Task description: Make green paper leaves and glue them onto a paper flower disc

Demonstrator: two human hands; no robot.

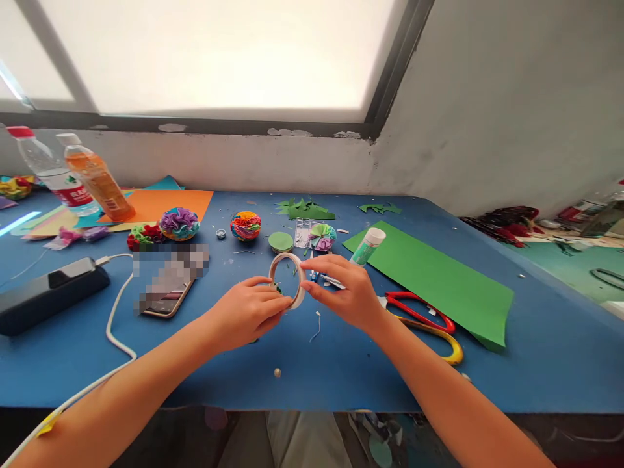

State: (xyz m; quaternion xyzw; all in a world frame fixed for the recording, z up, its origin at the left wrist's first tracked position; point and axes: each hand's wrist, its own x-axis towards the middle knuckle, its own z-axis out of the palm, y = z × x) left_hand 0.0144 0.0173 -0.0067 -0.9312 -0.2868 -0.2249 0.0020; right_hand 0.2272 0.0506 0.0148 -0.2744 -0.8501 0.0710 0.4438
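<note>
A roll of tape (301,297) is held upright above the blue table, its round opening facing me. My left hand (251,312) grips the roll's lower left side between thumb and fingers. From the right, my right hand (346,286) pinches the roll's edge with thumb and fingertips. Just behind the roll lie a round green paper disc (281,242) and a small pleated paper ball (322,236) in green and purple. A glue stick (368,246) stands tilted beyond my right hand. Scissors (451,324) with red and yellow handles lie by my right wrist.
Green paper (439,279) covers the table's right side, with green scraps (307,208) at the back. Colourful paper balls (246,225) and a phone (170,296) lie left. Two bottles (97,175) stand back left. A white cable (111,325) runs past my left arm. A bead (277,372) lies in front.
</note>
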